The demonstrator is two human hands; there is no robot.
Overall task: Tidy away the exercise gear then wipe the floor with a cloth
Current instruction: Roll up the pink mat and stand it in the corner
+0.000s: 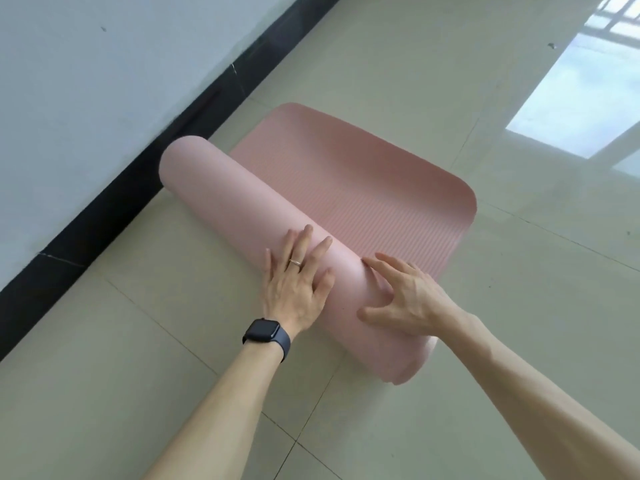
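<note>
A pink exercise mat [363,188] lies on the tiled floor, mostly wound into a thick roll [235,209] that runs from upper left to lower right. A short ribbed flap lies flat beyond the roll. My left hand [298,282], with a ring and a dark watch on the wrist, rests flat on top of the roll, fingers spread. My right hand [405,299] presses on the roll's near right part, fingers spread and curved over it. Neither hand closes around the mat.
Glossy beige floor tiles [121,375] surround the mat. A white wall [86,81] with a black skirting strip [145,181] runs diagonally just left of the roll's far end. A window reflection [571,98] shines on the floor at upper right.
</note>
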